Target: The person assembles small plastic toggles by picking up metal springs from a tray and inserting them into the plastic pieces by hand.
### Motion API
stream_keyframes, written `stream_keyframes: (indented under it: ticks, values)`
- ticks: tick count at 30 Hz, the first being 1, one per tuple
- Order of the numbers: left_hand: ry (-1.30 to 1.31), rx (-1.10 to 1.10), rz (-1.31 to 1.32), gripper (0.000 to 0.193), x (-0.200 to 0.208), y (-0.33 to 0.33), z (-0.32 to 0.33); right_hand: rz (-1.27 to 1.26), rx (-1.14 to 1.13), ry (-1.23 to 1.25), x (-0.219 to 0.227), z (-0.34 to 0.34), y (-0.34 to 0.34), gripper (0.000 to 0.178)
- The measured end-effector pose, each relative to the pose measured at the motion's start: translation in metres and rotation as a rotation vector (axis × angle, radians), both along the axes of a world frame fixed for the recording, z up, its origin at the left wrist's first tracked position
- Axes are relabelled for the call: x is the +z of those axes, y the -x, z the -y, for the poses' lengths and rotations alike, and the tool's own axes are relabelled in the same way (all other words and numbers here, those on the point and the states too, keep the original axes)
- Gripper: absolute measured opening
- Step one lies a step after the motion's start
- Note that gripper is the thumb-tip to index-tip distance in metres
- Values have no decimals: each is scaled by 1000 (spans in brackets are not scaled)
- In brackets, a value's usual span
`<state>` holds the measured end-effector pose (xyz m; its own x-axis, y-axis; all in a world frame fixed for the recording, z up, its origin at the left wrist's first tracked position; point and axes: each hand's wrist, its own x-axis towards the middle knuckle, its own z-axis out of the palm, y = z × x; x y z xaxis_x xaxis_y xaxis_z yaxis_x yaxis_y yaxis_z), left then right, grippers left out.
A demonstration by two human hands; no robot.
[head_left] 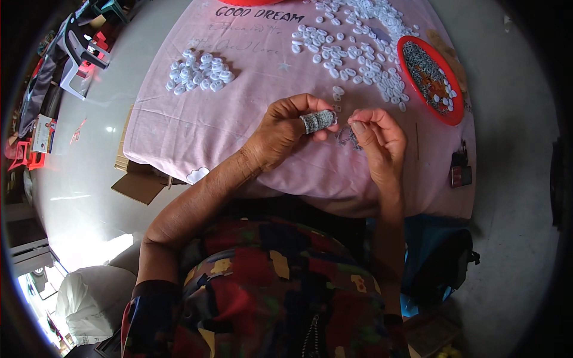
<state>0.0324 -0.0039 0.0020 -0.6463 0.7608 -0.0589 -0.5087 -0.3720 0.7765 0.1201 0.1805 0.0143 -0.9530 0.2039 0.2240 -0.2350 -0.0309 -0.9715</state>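
Observation:
My left hand [280, 132] is closed in a pinch over the pink cloth. A grey fabric sleeve [317, 122] covers its thumb. A small white piece shows at the thumb's tip, mostly hidden by the fingers. Just to the right, my right hand [382, 140] has thumb and fingertips pressed together; whatever they grip is too small to make out. Beneath and between the hands lies a little heap of thin metal pieces [347, 138]. A few white oval plastic pieces [338, 90] lie just beyond my fingertips.
Many white oval pieces [364, 56] spread over the far right of the pink cloth [256, 77], with a separate pile [200, 71] at left. A red tray [456, 110] holds grey metal bits. A dark small box [461, 173] sits at the right edge; a cardboard box [140, 186] stands below left.

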Motion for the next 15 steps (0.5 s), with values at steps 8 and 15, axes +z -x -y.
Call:
stream_keyframes:
  ticks: [8,15]
  values:
    - [45,9,-31,25,6,-6,-1,-76,-5,30,-6,13,4,13]
    - [35,5,-63,23,4,-6,-2,-72,-41,-15,-7,14,0,13]
